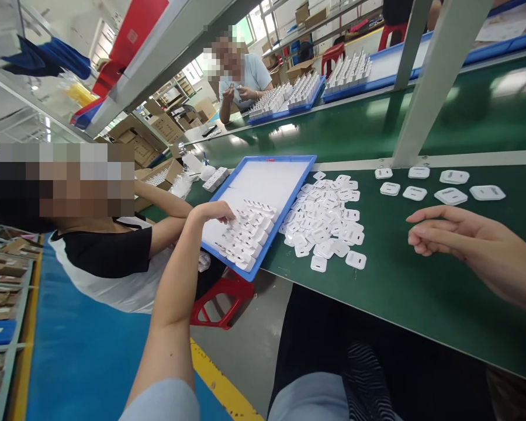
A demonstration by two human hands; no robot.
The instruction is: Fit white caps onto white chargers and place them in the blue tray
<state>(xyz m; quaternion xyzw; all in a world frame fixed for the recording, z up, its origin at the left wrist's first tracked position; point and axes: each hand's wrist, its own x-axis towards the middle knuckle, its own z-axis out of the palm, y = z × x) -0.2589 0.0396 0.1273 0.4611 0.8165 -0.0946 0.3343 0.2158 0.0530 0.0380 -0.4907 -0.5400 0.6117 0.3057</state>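
Note:
My left hand (214,211) reaches over the blue-rimmed tray (305,169), its fingertips bent down at the rows of small white parts (252,234); what they hold, if anything, is hidden. Over the green table at the right hovers my right hand (447,231), fingers loosely curled, thumb close to them, and whatever may be between them cannot be made out. Between the tray and my right hand lies a heap of flat white square pieces (322,219). Several more white pieces (450,196) lie in two rows just beyond my right hand.
A person in a black and white shirt (109,263) sits at the left beside the tray. Across the green conveyor (346,123) another person (249,79) works by trays of white parts. A grey post (438,82) rises behind the table. A red stool (223,301) stands below.

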